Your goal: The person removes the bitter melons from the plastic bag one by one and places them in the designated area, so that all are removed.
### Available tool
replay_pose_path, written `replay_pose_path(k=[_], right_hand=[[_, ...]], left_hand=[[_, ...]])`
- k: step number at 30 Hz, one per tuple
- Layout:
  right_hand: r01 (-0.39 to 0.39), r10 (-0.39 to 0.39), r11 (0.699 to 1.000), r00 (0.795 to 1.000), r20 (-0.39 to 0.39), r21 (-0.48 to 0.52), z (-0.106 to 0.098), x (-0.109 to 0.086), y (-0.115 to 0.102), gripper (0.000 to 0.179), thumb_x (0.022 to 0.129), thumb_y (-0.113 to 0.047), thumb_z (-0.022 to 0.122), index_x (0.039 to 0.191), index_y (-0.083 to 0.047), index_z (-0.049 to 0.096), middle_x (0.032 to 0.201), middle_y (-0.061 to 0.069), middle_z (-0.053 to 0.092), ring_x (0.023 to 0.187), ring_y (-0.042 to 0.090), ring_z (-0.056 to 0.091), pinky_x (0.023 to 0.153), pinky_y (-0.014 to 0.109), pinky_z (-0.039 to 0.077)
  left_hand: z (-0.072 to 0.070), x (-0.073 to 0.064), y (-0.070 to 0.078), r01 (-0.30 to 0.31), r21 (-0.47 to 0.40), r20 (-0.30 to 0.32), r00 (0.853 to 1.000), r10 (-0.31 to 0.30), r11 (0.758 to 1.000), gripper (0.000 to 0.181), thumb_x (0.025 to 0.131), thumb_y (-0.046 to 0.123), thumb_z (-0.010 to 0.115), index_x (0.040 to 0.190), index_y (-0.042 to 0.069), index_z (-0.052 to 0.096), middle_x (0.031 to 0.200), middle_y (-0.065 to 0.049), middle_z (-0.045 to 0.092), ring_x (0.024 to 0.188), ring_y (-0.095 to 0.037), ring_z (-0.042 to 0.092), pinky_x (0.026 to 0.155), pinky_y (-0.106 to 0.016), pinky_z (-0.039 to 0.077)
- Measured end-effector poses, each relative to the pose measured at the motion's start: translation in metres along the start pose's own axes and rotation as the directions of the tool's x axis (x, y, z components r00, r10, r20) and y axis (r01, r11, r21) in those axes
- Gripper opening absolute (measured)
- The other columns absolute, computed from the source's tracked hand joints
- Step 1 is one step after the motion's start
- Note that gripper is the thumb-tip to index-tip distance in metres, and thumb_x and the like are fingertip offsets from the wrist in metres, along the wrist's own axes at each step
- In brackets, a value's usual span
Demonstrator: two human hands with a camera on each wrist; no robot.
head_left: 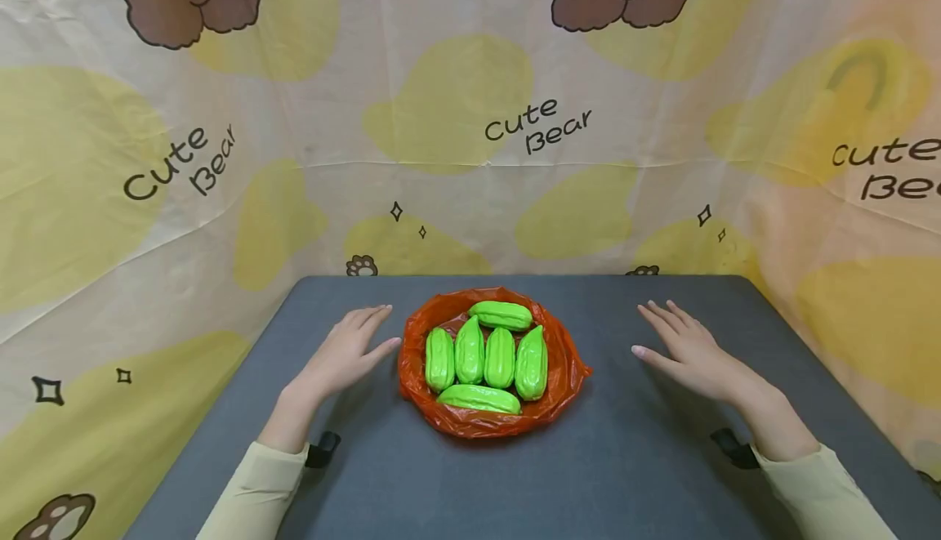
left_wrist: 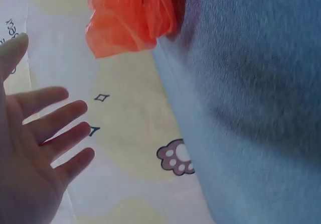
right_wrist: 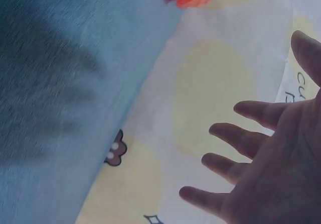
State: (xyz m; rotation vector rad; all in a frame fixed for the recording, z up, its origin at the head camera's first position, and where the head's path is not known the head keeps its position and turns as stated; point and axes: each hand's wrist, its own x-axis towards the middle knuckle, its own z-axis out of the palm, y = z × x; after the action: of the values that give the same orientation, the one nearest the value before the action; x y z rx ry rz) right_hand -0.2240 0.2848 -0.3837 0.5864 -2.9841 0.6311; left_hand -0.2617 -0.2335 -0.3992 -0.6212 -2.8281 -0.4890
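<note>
A red plastic bag (head_left: 566, 393), its rim spread into a round, sits in the middle of the table. Inside lie several glossy, bright green, ridged oblong pieces (head_left: 500, 358) that look like small melons or star fruit. Just left of the bag is my left hand (head_left: 344, 360), fingers straight and thumb pointing toward the rim. My right hand (head_left: 694, 356) is farther off on the right side, its fingers spread and holding nothing. In the left wrist view the left hand (left_wrist: 40, 148) shows a bare palm with fingers apart. The right palm (right_wrist: 281, 163) is likewise bare in the right wrist view.
The dark grey-blue table (head_left: 478, 491) has rounded far corners. Behind it hangs a printed cloth (head_left: 456, 197) with yellow patches, bears and lettering. A black band (head_left: 322, 448) is on the left wrist, and another black band (head_left: 735, 448) on the right.
</note>
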Motion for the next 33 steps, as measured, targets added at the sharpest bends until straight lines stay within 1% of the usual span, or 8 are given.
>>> replay_pose_path(k=[3, 9, 13, 17, 20, 25, 29, 33], right_hand=[[0.024, -0.023, 1.000, 1.000, -0.016, 0.020, 0.003, 0.005, -0.004, 0.077, 0.093, -0.048, 0.052, 0.150, -0.005, 0.023, 0.154, 0.022, 0.021, 0.143, 0.045, 0.008, 0.105, 0.068, 0.012], [0.024, -0.020, 0.996, 0.999, -0.041, 0.090, 0.011, 0.012, -0.013, 0.081, 0.090, -0.050, 0.056, 0.149, -0.005, 0.024, 0.154, 0.022, 0.021, 0.141, 0.044, 0.015, 0.105, 0.066, 0.019], [0.046, -0.036, 0.994, 0.995, -0.091, 0.104, 0.019, 0.015, -0.019, 0.079, 0.089, -0.047, 0.060, 0.148, -0.005, 0.028, 0.151, 0.024, 0.027, 0.138, 0.045, 0.024, 0.104, 0.064, 0.023], [0.081, -0.064, 0.992, 0.984, -0.166, 0.098, 0.028, 0.018, -0.025, 0.075, 0.087, -0.041, 0.065, 0.145, -0.004, 0.035, 0.146, 0.024, 0.036, 0.132, 0.044, 0.035, 0.101, 0.062, 0.030], [0.108, -0.085, 0.990, 0.971, -0.222, 0.093, 0.035, 0.021, -0.029, 0.071, 0.086, -0.037, 0.068, 0.142, -0.003, 0.040, 0.142, 0.021, 0.044, 0.128, 0.040, 0.042, 0.099, 0.059, 0.035], [0.145, -0.104, 0.982, 0.950, -0.293, 0.124, 0.045, 0.026, -0.040, 0.064, 0.083, -0.031, 0.072, 0.136, -0.003, 0.048, 0.134, 0.016, 0.053, 0.121, 0.035, 0.051, 0.094, 0.053, 0.043], [0.137, -0.083, 0.978, 0.949, -0.303, 0.159, 0.051, 0.028, -0.051, 0.061, 0.082, -0.033, 0.073, 0.133, -0.006, 0.052, 0.131, 0.015, 0.056, 0.115, 0.034, 0.056, 0.089, 0.051, 0.048], [0.130, -0.064, 0.969, 0.954, -0.293, 0.212, 0.056, 0.031, -0.061, 0.061, 0.081, -0.036, 0.073, 0.132, -0.009, 0.054, 0.130, 0.014, 0.058, 0.114, 0.033, 0.058, 0.089, 0.047, 0.050]], left_hand=[[0.002, 0.001, 0.002, 0.002, -0.053, -0.033, 0.999, -0.004, 0.999, 0.066, 0.092, 0.049, 0.054, 0.142, 0.008, 0.042, 0.140, -0.014, 0.048, 0.130, -0.034, 0.040, 0.106, -0.054, 0.031], [0.009, 0.002, 0.005, 0.018, -0.146, -0.090, 0.995, -0.032, 0.989, 0.064, 0.086, 0.042, 0.066, 0.135, 0.005, 0.051, 0.129, -0.016, 0.055, 0.121, -0.033, 0.048, 0.099, -0.052, 0.039], [0.014, 0.002, 0.008, 0.018, -0.200, -0.141, 0.989, -0.047, 0.980, 0.060, 0.082, 0.038, 0.073, 0.130, 0.005, 0.057, 0.117, -0.012, 0.061, 0.106, -0.029, 0.055, 0.088, -0.047, 0.046], [0.018, 0.003, 0.011, 0.036, -0.264, -0.166, 0.983, -0.083, 0.964, 0.054, 0.079, 0.032, 0.076, 0.124, 0.007, 0.062, 0.107, -0.011, 0.062, 0.094, -0.029, 0.058, 0.080, -0.044, 0.049], [0.020, 0.003, 0.012, 0.065, -0.312, -0.164, 0.979, -0.121, 0.948, 0.051, 0.078, 0.030, 0.077, 0.121, 0.007, 0.064, 0.104, -0.011, 0.062, 0.093, -0.031, 0.061, 0.080, -0.043, 0.050], [0.025, 0.004, 0.013, 0.113, -0.369, -0.149, 0.973, -0.178, 0.923, 0.049, 0.078, 0.029, 0.077, 0.119, 0.005, 0.065, 0.101, -0.009, 0.063, 0.091, -0.024, 0.063, 0.079, -0.040, 0.052], [0.028, 0.004, 0.014, 0.157, -0.409, -0.124, 0.966, -0.226, 0.899, 0.049, 0.078, 0.028, 0.078, 0.120, 0.006, 0.065, 0.100, -0.009, 0.063, 0.089, -0.022, 0.064, 0.077, -0.038, 0.053], [0.031, 0.004, 0.015, 0.205, -0.448, -0.081, 0.960, -0.268, 0.870, 0.049, 0.077, 0.028, 0.078, 0.120, 0.007, 0.065, 0.100, -0.009, 0.063, 0.088, -0.022, 0.065, 0.076, -0.035, 0.054]])
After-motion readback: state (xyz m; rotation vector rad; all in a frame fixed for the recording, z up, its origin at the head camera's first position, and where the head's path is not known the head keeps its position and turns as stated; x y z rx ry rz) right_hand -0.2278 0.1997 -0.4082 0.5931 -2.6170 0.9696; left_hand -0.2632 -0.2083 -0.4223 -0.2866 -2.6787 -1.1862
